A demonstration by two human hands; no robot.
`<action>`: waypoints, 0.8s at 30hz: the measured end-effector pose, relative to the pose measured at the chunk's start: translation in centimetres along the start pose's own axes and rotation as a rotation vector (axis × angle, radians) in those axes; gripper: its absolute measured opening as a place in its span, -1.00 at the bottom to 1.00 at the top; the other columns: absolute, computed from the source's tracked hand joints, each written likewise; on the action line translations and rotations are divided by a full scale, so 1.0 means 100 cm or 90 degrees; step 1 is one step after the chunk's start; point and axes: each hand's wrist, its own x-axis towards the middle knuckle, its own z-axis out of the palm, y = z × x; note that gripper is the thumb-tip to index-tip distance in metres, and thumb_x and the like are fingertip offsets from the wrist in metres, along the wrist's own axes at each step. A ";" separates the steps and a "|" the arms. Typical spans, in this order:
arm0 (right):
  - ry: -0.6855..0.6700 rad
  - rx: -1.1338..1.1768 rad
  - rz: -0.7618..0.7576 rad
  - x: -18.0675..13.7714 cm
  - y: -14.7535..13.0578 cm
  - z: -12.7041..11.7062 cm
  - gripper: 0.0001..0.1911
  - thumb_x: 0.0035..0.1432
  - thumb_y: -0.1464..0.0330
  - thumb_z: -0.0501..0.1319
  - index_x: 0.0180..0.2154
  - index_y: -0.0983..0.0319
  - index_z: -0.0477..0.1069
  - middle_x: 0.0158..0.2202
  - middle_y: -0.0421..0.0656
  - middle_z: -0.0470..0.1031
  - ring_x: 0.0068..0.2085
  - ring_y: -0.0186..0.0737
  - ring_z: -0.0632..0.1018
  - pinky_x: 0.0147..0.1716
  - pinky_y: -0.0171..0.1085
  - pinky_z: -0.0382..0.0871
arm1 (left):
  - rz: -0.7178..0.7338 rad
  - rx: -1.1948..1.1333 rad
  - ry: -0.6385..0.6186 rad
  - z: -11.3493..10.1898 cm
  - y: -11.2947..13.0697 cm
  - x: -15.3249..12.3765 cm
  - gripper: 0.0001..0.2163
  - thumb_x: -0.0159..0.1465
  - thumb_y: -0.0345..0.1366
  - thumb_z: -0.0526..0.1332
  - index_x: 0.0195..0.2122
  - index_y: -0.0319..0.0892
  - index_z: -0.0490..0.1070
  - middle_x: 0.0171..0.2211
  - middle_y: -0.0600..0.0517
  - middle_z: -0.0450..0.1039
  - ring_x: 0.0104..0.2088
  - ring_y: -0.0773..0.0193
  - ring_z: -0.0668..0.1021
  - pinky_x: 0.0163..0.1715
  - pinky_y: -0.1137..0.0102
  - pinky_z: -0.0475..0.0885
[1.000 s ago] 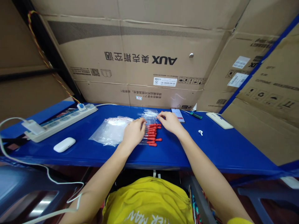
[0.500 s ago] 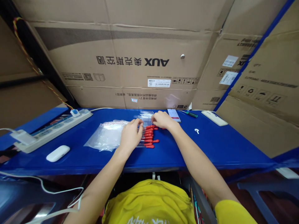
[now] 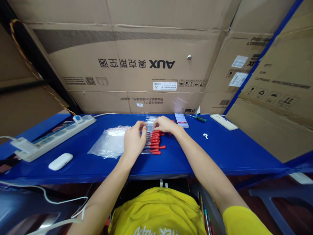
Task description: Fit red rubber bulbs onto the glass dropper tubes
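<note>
Several droppers (image 3: 155, 142) with red rubber bulbs and clear glass stems lie in a row on the blue table, bulbs toward the right. Behind them is a bundle of thin clear glass tubes (image 3: 150, 120). My left hand (image 3: 134, 137) is at the left of the row, thumb and forefinger curled close together; what is between them is too small to make out. My right hand (image 3: 165, 124) reaches over the far end of the row, its fingertips pinched beside the tubes and hiding whatever they grip. Loose red bulbs (image 3: 172, 122) show partly behind my right wrist.
Clear plastic bags (image 3: 107, 143) lie left of my left hand. Around the table (image 3: 215, 153) are a power strip (image 3: 57, 137), a white earbud case (image 3: 60, 161), a phone (image 3: 181, 120), a green screwdriver (image 3: 201, 119), an earbud (image 3: 205, 135) and a white phone-like object (image 3: 223, 121). Cardboard walls (image 3: 137, 42) enclose the back.
My right hand has moved slightly left and its fingertips point lower, toward the bulbs. My left hand has shifted a little left and up, with its thumb turned more upright.
</note>
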 end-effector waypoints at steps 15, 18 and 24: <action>-0.039 0.033 0.032 -0.017 0.009 -0.016 -0.78 0.11 0.54 0.35 -0.24 0.20 0.73 -0.37 -0.23 0.72 -0.37 -0.30 0.63 -0.36 -0.40 0.36 | 0.072 0.145 -0.201 0.008 -0.009 -0.003 -0.75 0.51 -0.28 0.08 0.02 -0.11 0.55 0.00 -0.12 0.66 0.02 -0.06 0.65 -0.01 0.17 0.48; -0.050 0.026 0.045 -0.020 0.013 -0.017 -0.79 0.08 0.54 0.39 -0.26 0.16 0.73 -0.39 -0.26 0.71 -0.38 -0.30 0.63 -0.38 -0.40 0.36 | 0.085 0.156 -0.202 0.009 -0.011 -0.003 -0.75 0.52 -0.27 0.07 0.00 -0.10 0.56 -0.03 -0.13 0.65 0.00 -0.05 0.65 -0.01 0.19 0.47; -0.035 -0.034 0.081 -0.023 0.009 -0.016 -0.78 -0.03 0.54 0.49 -0.33 0.13 0.69 -0.34 -0.22 0.72 -0.29 -0.20 0.66 -0.36 -0.34 0.33 | 0.086 0.154 -0.225 0.008 -0.010 -0.003 -0.78 0.52 -0.30 0.06 -0.01 -0.10 0.51 -0.06 -0.13 0.66 -0.03 -0.04 0.65 -0.06 0.20 0.46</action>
